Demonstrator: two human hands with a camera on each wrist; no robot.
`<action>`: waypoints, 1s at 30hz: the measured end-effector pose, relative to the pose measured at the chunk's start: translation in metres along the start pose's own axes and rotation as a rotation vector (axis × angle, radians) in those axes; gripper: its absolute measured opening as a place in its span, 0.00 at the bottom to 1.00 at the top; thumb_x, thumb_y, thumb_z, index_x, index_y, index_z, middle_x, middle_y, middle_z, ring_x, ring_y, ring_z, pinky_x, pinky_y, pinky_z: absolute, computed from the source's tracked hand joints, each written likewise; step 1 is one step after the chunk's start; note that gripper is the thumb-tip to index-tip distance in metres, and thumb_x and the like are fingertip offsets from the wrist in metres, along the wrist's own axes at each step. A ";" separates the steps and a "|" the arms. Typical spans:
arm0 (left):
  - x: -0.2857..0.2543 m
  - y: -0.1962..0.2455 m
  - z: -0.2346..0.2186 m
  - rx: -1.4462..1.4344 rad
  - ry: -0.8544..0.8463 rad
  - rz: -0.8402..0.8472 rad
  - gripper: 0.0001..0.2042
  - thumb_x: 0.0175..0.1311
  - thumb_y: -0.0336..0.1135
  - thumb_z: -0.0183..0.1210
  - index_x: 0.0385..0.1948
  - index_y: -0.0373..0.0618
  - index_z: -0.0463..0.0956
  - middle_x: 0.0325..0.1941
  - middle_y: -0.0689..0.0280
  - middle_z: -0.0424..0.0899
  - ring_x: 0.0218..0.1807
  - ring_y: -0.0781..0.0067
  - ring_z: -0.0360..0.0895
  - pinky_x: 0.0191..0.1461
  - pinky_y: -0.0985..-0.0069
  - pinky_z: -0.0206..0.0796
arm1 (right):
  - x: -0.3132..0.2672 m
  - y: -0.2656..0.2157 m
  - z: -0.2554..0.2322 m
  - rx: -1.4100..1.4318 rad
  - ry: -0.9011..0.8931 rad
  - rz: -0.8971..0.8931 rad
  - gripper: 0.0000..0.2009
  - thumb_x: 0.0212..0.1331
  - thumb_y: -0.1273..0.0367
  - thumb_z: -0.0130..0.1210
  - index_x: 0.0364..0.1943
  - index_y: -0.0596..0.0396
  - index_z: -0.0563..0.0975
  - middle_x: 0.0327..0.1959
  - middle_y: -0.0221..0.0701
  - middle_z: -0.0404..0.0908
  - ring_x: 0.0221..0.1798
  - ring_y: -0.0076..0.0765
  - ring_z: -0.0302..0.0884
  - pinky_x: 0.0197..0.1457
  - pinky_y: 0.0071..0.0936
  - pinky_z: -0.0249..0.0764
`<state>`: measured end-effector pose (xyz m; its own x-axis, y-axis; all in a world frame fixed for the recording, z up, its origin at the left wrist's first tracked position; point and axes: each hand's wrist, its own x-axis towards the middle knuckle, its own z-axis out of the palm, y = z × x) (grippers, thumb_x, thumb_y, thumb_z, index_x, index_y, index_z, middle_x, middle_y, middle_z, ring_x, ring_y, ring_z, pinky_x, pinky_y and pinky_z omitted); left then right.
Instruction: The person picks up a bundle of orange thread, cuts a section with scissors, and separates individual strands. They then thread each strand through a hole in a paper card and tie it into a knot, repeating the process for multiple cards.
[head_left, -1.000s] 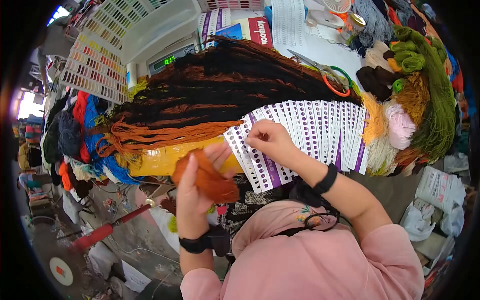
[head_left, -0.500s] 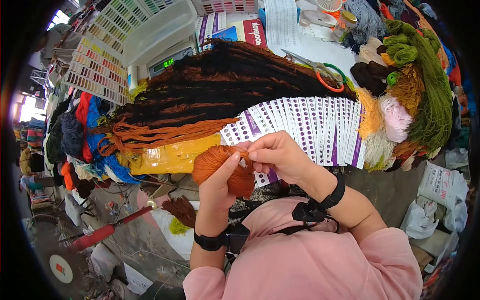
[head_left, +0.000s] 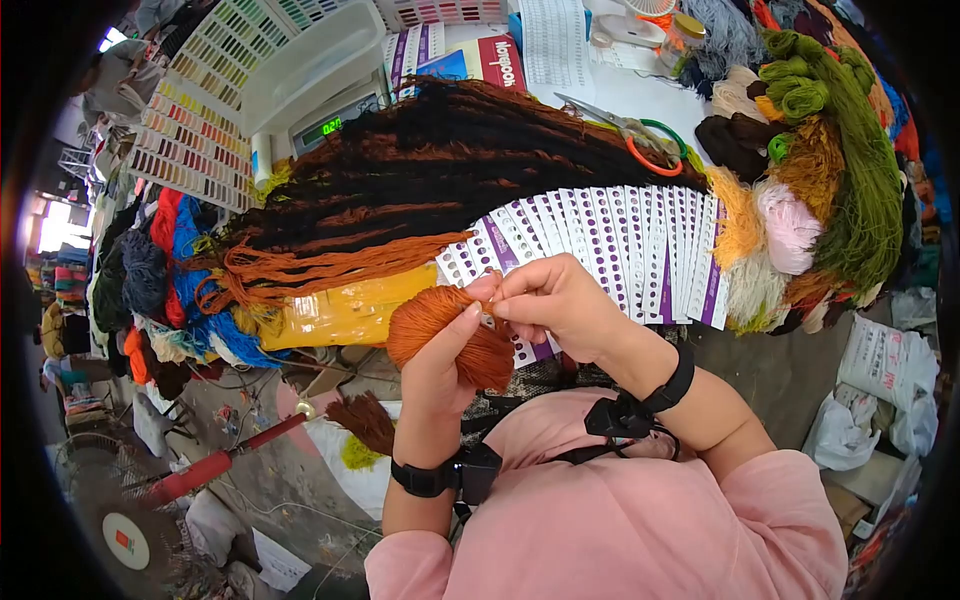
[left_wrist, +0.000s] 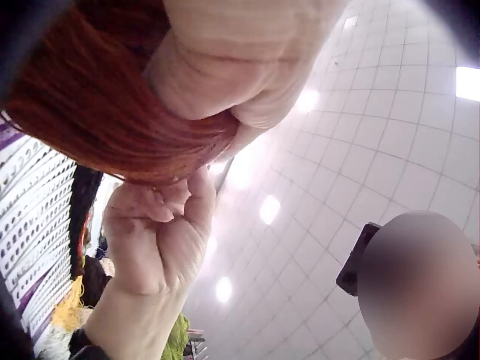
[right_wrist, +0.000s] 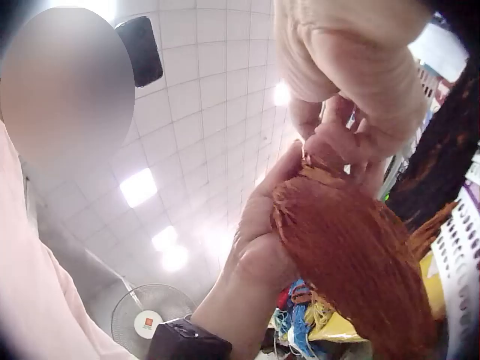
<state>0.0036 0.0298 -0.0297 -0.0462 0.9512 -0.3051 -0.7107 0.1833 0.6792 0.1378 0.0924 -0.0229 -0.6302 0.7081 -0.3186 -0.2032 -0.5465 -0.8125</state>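
A folded skein of rust-orange thread is gripped in my left hand, with the thumb pressed along its upper side. The fingers of my right hand pinch the gathered end of the skein, right beside the left thumb tip. In the right wrist view, the skein fans out below that narrow, bunched end. From the left wrist, the skein spreads under the left palm, and the right fingertips meet its edge. Both hands are in front of the table edge, near a fan of white punched cards with purple bands.
Long black and brown threads lie across the table, above a yellow wrapped packet. Scissors rest at their right end. Behind stand a lit scale and colour charts. Green yarn hanks are piled right.
The right hand came down from the cards to the skein and now pinches its end. My left hand turned the skein and moved it right. The scale's reading rose slightly.
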 end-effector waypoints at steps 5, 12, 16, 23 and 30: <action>-0.001 0.004 0.001 -0.037 0.007 -0.038 0.13 0.55 0.29 0.49 0.41 0.33 0.69 0.42 0.59 0.73 0.41 0.71 0.71 0.44 0.73 0.64 | 0.001 0.003 -0.010 0.136 -0.080 0.020 0.02 0.45 0.77 0.51 0.21 0.61 0.74 0.30 0.34 0.76 0.17 0.16 0.66 0.19 0.11 0.62; 0.000 0.001 0.002 0.004 0.009 0.020 0.11 0.57 0.30 0.48 0.39 0.33 0.70 0.36 0.61 0.75 0.36 0.74 0.72 0.41 0.77 0.66 | -0.002 -0.004 -0.003 0.057 -0.074 0.028 0.03 0.47 0.74 0.52 0.23 0.60 0.74 0.26 0.32 0.77 0.19 0.17 0.69 0.21 0.11 0.64; 0.003 0.002 -0.004 -0.020 -0.024 -0.011 0.11 0.57 0.30 0.48 0.38 0.33 0.70 0.36 0.60 0.75 0.37 0.73 0.72 0.42 0.77 0.66 | 0.000 -0.005 -0.006 0.026 -0.110 0.064 0.05 0.49 0.73 0.51 0.28 0.60 0.74 0.26 0.31 0.76 0.20 0.16 0.68 0.22 0.11 0.64; 0.001 0.001 -0.002 -0.191 -0.086 -0.047 0.15 0.59 0.34 0.44 0.44 0.35 0.67 0.49 0.57 0.68 0.50 0.67 0.67 0.49 0.66 0.63 | -0.002 -0.009 -0.006 0.147 -0.057 0.080 0.07 0.53 0.70 0.49 0.30 0.61 0.74 0.17 0.23 0.71 0.12 0.11 0.49 0.18 0.09 0.55; -0.005 0.001 0.004 -0.049 -0.170 -0.049 0.22 0.60 0.38 0.41 0.54 0.37 0.55 0.57 0.59 0.59 0.57 0.67 0.58 0.54 0.63 0.58 | 0.001 -0.013 0.005 0.069 -0.026 0.141 0.07 0.50 0.70 0.50 0.30 0.60 0.75 0.12 0.20 0.65 0.11 0.11 0.48 0.16 0.10 0.50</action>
<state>0.0061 0.0263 -0.0252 0.1059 0.9705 -0.2167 -0.7429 0.2221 0.6315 0.1364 0.0977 -0.0106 -0.6752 0.6110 -0.4133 -0.1621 -0.6695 -0.7249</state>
